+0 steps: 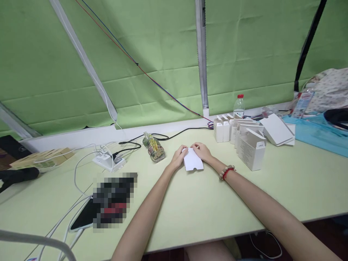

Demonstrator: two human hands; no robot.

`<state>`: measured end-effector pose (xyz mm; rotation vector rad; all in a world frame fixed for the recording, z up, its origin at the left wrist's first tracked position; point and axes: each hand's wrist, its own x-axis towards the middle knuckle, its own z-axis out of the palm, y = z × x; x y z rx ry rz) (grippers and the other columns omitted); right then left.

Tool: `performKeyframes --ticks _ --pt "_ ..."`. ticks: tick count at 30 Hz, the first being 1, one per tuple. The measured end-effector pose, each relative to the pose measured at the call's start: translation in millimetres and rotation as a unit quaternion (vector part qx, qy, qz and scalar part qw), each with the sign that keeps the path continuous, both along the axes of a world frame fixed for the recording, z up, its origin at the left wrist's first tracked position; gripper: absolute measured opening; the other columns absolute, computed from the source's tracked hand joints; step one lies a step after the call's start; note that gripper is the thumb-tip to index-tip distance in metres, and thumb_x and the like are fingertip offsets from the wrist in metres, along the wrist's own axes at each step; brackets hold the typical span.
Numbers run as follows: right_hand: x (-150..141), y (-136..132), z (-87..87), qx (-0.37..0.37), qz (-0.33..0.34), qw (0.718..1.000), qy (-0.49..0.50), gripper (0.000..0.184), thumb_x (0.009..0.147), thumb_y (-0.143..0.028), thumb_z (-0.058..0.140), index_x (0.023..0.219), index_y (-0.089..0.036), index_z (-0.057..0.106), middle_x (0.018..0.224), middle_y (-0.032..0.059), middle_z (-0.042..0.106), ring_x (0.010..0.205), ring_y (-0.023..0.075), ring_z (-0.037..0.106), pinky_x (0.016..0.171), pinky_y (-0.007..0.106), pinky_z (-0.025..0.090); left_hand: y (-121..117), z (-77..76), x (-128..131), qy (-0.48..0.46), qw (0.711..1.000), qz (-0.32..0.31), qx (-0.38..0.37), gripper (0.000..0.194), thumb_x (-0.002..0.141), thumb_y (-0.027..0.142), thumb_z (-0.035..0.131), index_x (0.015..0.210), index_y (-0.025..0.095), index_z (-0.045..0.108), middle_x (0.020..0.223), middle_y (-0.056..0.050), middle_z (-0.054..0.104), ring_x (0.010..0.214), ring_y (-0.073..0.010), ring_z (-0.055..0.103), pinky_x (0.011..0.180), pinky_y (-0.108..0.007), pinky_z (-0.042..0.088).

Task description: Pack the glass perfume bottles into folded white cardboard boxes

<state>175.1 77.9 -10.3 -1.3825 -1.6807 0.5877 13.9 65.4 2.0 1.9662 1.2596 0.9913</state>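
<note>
A small white cardboard box (193, 161), with a notch in its near edge, lies between my hands over the middle of the table. My left hand (179, 156) grips its far left corner, the thumb lying on top. At the far right corner, the fingers of my right hand (201, 150) are bent around the edge. The undersides of both grips are hidden. To the right stand several white cartons (251, 152) with their top flaps up, and flat white card pieces (277, 129) lean behind them.
A clear and gold object (154, 148) sits left of my hands. Beyond it are a power strip (108, 159) with cables and a phone (84, 214). A red-capped bottle (239, 106) stands at the back near a blue sheet (318, 132). Green fabric (163, 47) hangs behind the table.
</note>
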Motion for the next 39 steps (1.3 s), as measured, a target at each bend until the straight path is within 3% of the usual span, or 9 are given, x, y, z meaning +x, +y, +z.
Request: performKeyframes --ticks 8,13,18,25,32,39 --pt "0 -3 2.3 0.021 -0.058 0.998 0.011 0.028 0.079 -0.026 0.043 0.104 -0.022 0.055 0.106 0.0042 0.049 0.069 0.0122 0.056 0.073 0.031 0.044 5 -6.0 0 0.021 1.000 0.009 0.000 0.027 0.079 0.038 0.038 0.095 0.022 0.051 0.076 0.002 0.056 0.069 -0.0138 0.048 0.063 -0.025 0.037" --pt "5 -2 3.4 0.061 -0.171 0.983 0.032 0.040 0.075 -0.022 0.044 0.115 -0.024 0.049 0.119 0.0074 0.034 0.075 0.0140 0.054 0.071 0.032 0.044 1 -2.3 3 0.086 0.996 0.018 0.007 0.030 0.082 0.041 0.035 0.095 0.021 0.054 0.071 0.002 0.056 0.069 -0.0144 0.049 0.064 -0.026 0.037" --pt "16 -1 5.7 0.127 -0.263 0.956 0.002 0.035 0.074 -0.016 0.043 0.103 -0.024 0.061 0.123 0.0081 0.032 0.104 0.0219 0.040 0.089 0.038 0.033 -1 0.3 6 0.147 0.988 0.024 0.035 0.030 0.084 0.038 0.034 0.095 0.021 0.056 0.079 0.000 0.060 0.075 -0.0152 0.051 0.070 -0.027 0.038" --pt "30 4 6.0 0.162 -0.307 0.938 0.020 0.033 0.074 -0.016 0.042 0.095 -0.024 0.066 0.127 0.0073 0.034 0.107 0.0232 0.035 0.093 0.040 0.028 2 -3.2 6 0.162 0.984 0.008 0.071 0.034 0.086 0.043 0.031 0.096 0.021 0.057 0.089 -0.002 0.062 0.081 -0.0157 0.053 0.074 -0.028 0.039" --pt "35 11 0.2 0.130 -0.317 0.939 0.042 0.030 0.074 -0.018 0.042 0.090 -0.024 0.068 0.130 0.0068 0.029 0.111 0.0246 0.032 0.096 0.041 0.025 2 -3.5 4 0.143 0.988 0.007 0.057 0.035 0.085 0.046 0.034 0.099 0.022 0.056 0.088 0.000 0.062 0.078 -0.0146 0.053 0.072 -0.026 0.040" --pt "32 12 -1.4 0.004 -0.362 0.930 0.061 0.039 0.069 -0.020 0.052 0.107 -0.025 0.058 0.130 0.0103 0.025 0.113 0.0293 0.030 0.092 0.044 0.028 -1 0.7 6 0.162 0.986 0.003 0.049 0.034 0.087 0.039 0.029 0.095 0.020 0.056 0.094 -0.003 0.062 0.089 -0.0163 0.054 0.080 -0.028 0.040"
